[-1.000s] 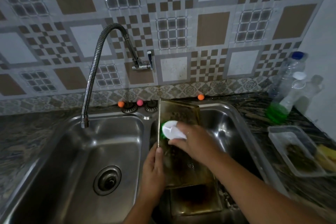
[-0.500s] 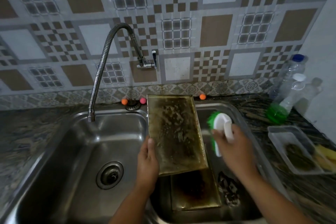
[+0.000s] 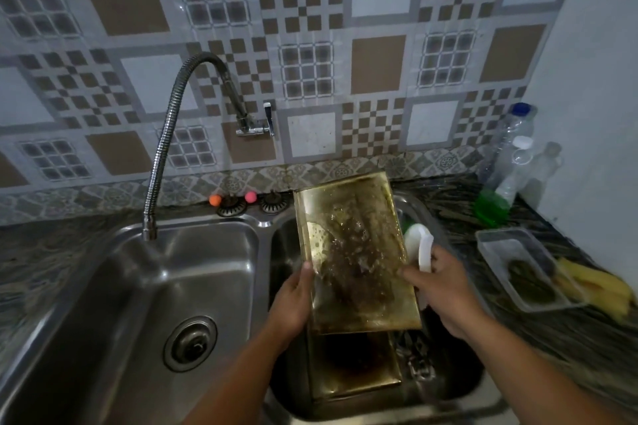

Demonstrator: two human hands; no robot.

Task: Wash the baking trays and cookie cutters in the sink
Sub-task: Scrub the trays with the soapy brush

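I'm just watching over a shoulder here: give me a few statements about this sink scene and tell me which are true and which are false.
1. The left hand holds the raised tray by its edge. True.
2. The right hand holds a white-handled brush. True.
3. Water is pouring from the tap. False: no stream shows at its spout.
4. A second tray lies in the right basin, below the raised one. True.
5. The raised tray is spotless. False: dark grime covers its face.
6. The green-filled bottle stands in the left basin. False: it stands on the counter, right of the sink.
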